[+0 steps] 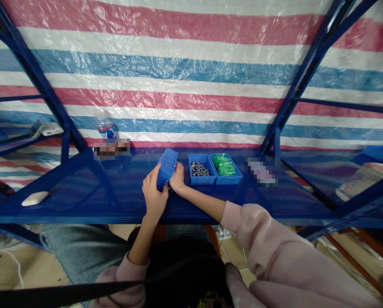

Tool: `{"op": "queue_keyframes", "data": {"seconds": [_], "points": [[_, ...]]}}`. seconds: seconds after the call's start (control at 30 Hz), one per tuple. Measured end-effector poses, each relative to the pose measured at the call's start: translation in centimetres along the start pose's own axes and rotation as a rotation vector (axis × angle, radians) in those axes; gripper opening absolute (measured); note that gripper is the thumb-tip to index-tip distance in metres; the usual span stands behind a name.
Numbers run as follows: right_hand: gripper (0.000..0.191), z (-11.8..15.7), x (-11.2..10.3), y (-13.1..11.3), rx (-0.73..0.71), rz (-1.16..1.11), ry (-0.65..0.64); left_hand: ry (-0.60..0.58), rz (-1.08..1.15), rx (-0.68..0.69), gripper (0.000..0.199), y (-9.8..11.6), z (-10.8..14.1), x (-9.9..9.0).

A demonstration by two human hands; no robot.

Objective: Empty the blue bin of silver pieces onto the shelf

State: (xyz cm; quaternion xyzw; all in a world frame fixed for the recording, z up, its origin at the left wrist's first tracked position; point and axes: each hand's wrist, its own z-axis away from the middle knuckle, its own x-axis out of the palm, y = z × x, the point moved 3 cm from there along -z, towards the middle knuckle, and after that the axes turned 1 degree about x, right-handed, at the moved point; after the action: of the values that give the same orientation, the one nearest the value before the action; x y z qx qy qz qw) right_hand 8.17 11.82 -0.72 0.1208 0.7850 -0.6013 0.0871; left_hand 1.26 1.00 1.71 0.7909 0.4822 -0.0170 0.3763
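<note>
Below the front edge of the blue metal bench (82, 196), denim-clad legs (85, 248) show, w/ the R pale pink sleeve (262, 231) reaching over from the R. Near the bench's L end lies a white rounded object (34, 198), poss. a mouse or a case; can't tell which.

Mid-bench, the L hand (155, 194) grips a ribbed blue plastic bin (167, 164), thumb on the near end, fingers bent round its L side. Bin's tipped well over, opening away from view, so contents n/a. R hand (177, 177) is at its R side, fingers curled and partly hidden; can't tell if they're closed on anything.

Just R of the hands, upright and side by side: a blue bin of screws (202, 181), approx. half covered w/ small metal hardware, then a blue bin of green packets (229, 180), piled high.

Risks, IMO: if the L grip slips on smooth plastic, the tipped bin could drop or spill any loose bits. A R elbow swing could knock the screw bin b/c the forearm passes close in front of it.

Farther back: a labelled plastic bottle (105, 128), then the striped tarp (178, 64).
</note>
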Motion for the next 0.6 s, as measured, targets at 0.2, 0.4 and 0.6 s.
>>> {"op": "queue_keyframes", "data": {"seconds": [0.2, 0.4, 0.6], "points": [[0.038, 0.08, 0.12, -0.26, 0.08, 0.011, -0.008, 0.002, -0.02, -0.014, 0.065, -0.01, -0.02, -0.09], [0.041, 0.07, 0.14, -0.34, 0.106, 0.007, 0.007, 0.035, 0.013, -0.045, 0.068, -0.2, -0.07, -0.35], [0.044, 0.07, 0.1, -0.51, 0.118, 0.046, -0.014, 0.106, 0.023, -0.085, 0.068, -0.11, 0.0, -0.86]]}}
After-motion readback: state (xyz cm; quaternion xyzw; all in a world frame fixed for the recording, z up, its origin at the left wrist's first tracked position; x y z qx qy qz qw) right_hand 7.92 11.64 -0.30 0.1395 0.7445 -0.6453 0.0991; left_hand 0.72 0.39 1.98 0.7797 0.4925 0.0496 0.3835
